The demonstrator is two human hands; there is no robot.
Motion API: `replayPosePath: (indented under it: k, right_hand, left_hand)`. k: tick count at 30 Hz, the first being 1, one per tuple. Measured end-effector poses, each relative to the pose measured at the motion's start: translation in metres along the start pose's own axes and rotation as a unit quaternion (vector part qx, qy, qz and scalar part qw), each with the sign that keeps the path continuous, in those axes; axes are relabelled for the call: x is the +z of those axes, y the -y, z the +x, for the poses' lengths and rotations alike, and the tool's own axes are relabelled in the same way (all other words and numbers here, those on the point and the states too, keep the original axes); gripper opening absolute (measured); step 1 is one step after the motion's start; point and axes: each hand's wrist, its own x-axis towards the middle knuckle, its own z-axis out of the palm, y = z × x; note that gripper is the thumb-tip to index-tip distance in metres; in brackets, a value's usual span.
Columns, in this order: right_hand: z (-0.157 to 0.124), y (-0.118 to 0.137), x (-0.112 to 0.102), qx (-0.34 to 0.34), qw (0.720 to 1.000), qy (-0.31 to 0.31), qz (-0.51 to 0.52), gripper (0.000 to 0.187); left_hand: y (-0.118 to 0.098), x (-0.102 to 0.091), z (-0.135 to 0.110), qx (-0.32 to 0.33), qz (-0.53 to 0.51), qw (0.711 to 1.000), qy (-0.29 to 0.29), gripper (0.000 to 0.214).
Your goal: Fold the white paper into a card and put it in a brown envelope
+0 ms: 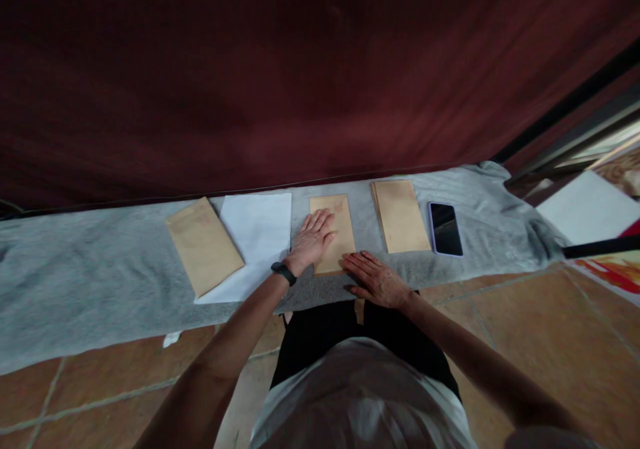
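A brown paper envelope [341, 225] lies upright in front of me on the grey cloth. My left hand [314, 237], with a black band at the wrist, rests flat on its left side, fingers stretched out. Fingertips of my right hand [376, 279] touch the envelope's lower right corner; that hand lies palm down with its fingers extended. To the right lies a small stack of brown envelopes [403, 217]. On the left, another brown envelope [205, 245] lies tilted over white paper sheets [263, 225].
A phone [446, 229] with a dark screen lies right of the envelope stack. The grey cloth [90, 282] covers a long, narrow surface. Dark red fabric [300, 89] rises behind it. Floor tiles [530, 309] show in front, and a white sheet-like object [593, 209] is at far right.
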Motion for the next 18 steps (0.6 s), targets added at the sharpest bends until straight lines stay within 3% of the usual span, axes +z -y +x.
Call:
replayPosePath:
  k: [11,18]
  right_hand:
    - [0.000,-0.001,0.003,-0.003,1.000,-0.004,-0.020,0.062]
    - [0.000,0.001,0.005,0.008,1.000,-0.012,-0.004,0.060]
  left_hand:
    - [-0.008,0.001,-0.036,0.067,0.002,0.998,-0.001,0.058]
    - [-0.017,-0.002,-0.073,0.121,-0.015,0.992,0.028,0.059]
